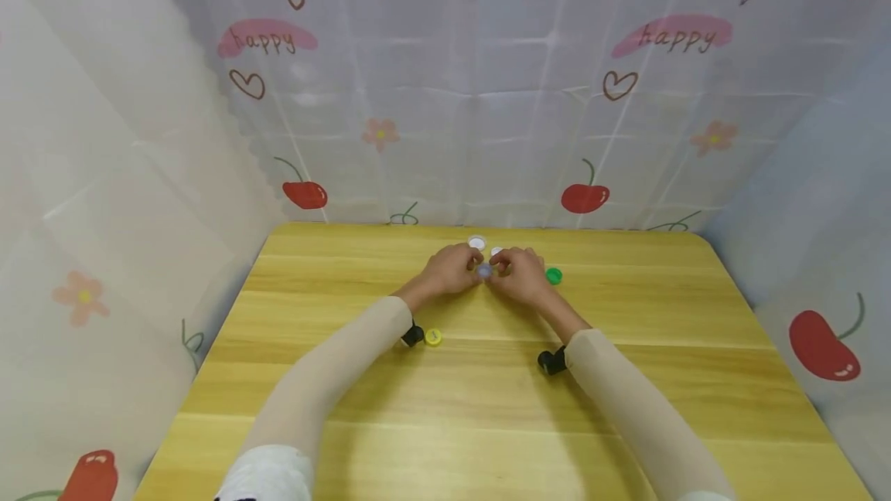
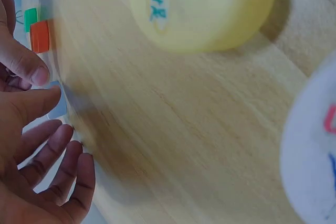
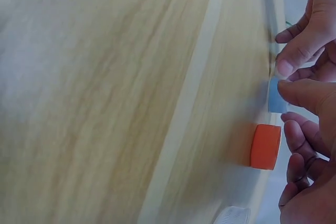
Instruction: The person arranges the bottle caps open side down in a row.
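Between the two hands is a small translucent blue bottle cap (image 1: 485,270), near the far side of the table. My left hand (image 1: 455,267) reaches it from the left, its thumb overlapping the cap in the left wrist view and its fingers bent beside it. From the other side my right hand (image 1: 520,273) holds it, with the thumb on the cap and the index fingertip at its lower edge in the right wrist view. An orange cap (image 3: 265,147) stands close to the right hand's fingers. Beyond the hands lie two white caps, one round (image 1: 476,242), one partly hidden (image 1: 496,252).
A green cap (image 1: 553,276) lies right of the right hand. Nearer, beside the left wrist's black camera (image 1: 413,334), is a yellow cap (image 1: 433,337) with writing. A marked white round thing (image 2: 315,145) fills the left wrist view's right edge. Patterned curtains (image 1: 473,99) enclose the wooden table (image 1: 473,408).
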`<state>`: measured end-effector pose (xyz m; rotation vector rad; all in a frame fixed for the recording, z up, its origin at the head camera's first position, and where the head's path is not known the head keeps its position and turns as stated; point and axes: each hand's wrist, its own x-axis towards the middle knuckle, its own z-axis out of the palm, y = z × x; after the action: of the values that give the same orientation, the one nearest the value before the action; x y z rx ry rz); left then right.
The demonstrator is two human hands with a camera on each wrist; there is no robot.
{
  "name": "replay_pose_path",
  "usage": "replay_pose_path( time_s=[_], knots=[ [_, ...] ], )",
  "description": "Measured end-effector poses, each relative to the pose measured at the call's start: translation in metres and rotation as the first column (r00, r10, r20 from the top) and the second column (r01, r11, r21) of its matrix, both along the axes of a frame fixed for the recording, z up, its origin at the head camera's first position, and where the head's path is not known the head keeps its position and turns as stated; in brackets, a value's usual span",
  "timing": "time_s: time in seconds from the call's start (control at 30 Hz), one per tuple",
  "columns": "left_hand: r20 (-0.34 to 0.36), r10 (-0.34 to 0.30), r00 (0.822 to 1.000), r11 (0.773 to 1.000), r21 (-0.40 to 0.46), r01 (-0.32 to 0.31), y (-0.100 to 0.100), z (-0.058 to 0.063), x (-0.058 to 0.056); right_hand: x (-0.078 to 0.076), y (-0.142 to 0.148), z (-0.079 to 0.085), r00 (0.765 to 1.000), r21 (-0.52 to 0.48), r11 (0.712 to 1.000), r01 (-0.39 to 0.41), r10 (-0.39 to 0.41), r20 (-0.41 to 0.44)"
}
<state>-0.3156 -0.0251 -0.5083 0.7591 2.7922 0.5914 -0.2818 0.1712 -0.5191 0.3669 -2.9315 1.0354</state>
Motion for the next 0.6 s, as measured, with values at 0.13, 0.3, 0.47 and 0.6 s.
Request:
replay_pose_path(
  time_s=[0.13, 0.3, 0.47, 0.6],
  knots=[
    [-0.006, -0.025, 1.0, 1.0, 0.002, 0.025, 0.0014, 0.0022, -0.0021, -0.0023, 0.0002, 0.0018, 1.0, 0.016, 1.0, -0.006, 0.006, -0.004],
    [-0.021, -0.016, 1.0, 1.0, -0.019, 0.016, 0.0028, 0.0018, -0.0023, -0.0056, -0.0003, 0.0004, 0.999, 0.035, 0.999, -0.032, 0.033, -0.017],
    [-0.021, -0.012, 1.0, 1.0, -0.026, 0.012, 0.0024, 0.0013, -0.0031, -0.0075, 0.0, -0.0011, 0.999, 0.042, 0.998, -0.042, 0.042, -0.011],
    [-0.012, -0.018, 1.0, 1.0, -0.012, 0.018, 0.0012, 0.0014, -0.0034, -0.0077, 0.0009, -0.0017, 0.998, 0.042, 0.998, -0.054, 0.055, -0.008]
  ],
)
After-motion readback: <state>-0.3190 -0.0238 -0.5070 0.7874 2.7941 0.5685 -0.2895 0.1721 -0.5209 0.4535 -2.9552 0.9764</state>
